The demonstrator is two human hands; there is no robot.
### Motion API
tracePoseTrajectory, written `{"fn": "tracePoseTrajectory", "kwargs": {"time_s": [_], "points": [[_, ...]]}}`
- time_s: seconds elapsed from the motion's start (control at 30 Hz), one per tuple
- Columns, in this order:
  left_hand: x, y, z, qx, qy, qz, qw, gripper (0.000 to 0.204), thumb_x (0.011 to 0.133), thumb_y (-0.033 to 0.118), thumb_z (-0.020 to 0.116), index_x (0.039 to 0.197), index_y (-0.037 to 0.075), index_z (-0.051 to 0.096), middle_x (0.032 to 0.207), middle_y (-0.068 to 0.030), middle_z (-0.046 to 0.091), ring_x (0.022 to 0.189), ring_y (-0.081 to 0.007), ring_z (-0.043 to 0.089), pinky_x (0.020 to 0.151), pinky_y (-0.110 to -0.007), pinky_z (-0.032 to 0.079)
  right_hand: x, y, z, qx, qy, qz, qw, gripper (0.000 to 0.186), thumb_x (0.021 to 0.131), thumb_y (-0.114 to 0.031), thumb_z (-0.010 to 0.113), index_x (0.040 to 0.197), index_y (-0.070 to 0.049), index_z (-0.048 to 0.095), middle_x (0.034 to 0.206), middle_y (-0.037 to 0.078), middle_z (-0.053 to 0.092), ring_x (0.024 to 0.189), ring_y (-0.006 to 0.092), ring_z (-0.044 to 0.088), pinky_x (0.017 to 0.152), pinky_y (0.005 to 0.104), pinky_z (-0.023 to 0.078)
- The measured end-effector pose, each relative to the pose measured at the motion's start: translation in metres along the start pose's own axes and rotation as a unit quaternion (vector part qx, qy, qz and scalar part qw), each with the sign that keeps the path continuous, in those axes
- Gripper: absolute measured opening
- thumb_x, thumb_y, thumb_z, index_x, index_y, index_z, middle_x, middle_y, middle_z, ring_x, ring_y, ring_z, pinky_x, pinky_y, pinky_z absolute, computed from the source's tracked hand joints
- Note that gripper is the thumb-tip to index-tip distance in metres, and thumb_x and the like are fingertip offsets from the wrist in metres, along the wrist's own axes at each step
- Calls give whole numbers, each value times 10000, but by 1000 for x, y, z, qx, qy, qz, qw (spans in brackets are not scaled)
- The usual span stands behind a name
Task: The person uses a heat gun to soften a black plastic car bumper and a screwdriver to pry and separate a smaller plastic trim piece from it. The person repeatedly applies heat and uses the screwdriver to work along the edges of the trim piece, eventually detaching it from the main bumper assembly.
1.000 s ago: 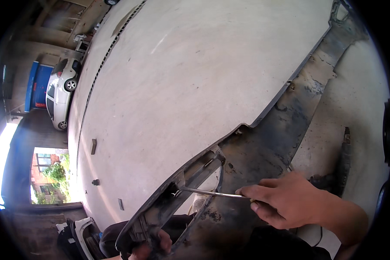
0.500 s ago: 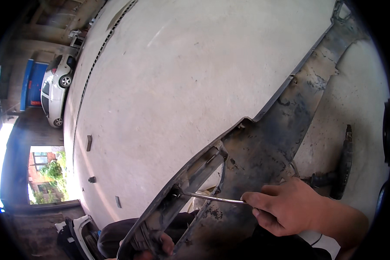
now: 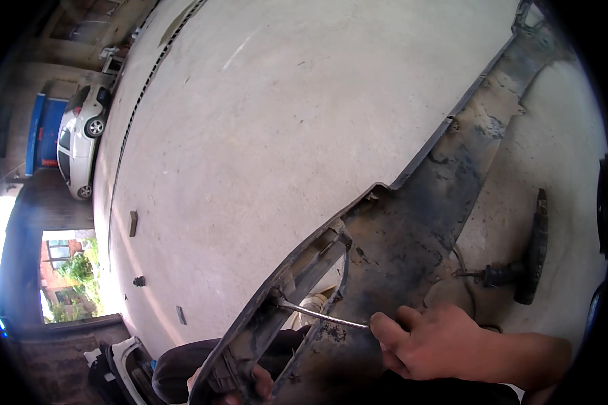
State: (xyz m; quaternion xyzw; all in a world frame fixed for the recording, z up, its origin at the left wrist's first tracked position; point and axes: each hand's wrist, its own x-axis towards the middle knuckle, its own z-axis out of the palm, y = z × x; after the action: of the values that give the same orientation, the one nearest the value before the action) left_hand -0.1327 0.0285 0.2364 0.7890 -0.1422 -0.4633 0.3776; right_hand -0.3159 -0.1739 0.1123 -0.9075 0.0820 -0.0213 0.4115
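A long, dirty dark car bumper (image 3: 412, 229) slants from the lower middle to the upper right, its stained inner side toward me. My right hand (image 3: 429, 341) is closed round a thin shiny metal rod (image 3: 327, 317). The rod's far tip meets the bumper beside a long opening near its left edge; the end inside my fist is hidden. At the bottom, my left hand (image 3: 260, 383) grips the bumper's lower end, its fingers partly hidden behind the edge.
Right of the bumper, a black corded hand tool (image 3: 535, 250) lies on the concrete floor (image 3: 270, 135). Several small dark pieces, one a block (image 3: 134, 223), lie on the left. Farther off are a white car (image 3: 81, 138), a drain strip (image 3: 138, 101) and loose car parts (image 3: 125, 364).
My right hand has moved slightly left and down, and the rod tilts more steeply, its tip still at the same spot. The whole view has shifted a little.
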Motion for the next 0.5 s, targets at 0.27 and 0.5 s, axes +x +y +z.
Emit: {"fn": "tracePoseTrajectory", "kwargs": {"time_s": [0.27, 0.5], "points": [[2, -2, -1, -14, -13, -1, 1000, 663, 799, 702, 615, 893, 49, 554, 811, -37, 531, 737, -127, 501, 667, -251, 391, -7, -7, 0, 6, 20, 10, 1000, 258, 841, -219, 630, 1021, -92, 495, 660, 74, 535, 427, 291, 552, 382, 399, 451], [-20, -20, -17, 15, 3, -2, 1000, 656, 795, 691, 626, 907, 49, 545, 846, -39, 538, 776, -131, 506, 697, -255, 392, -24, 4, -3, 72, 40, 22, 996, 242, 831, -215, 631, 990, -84, 503, 731, 74, 567, 540, 308, 601, 464, 420, 490]]}}
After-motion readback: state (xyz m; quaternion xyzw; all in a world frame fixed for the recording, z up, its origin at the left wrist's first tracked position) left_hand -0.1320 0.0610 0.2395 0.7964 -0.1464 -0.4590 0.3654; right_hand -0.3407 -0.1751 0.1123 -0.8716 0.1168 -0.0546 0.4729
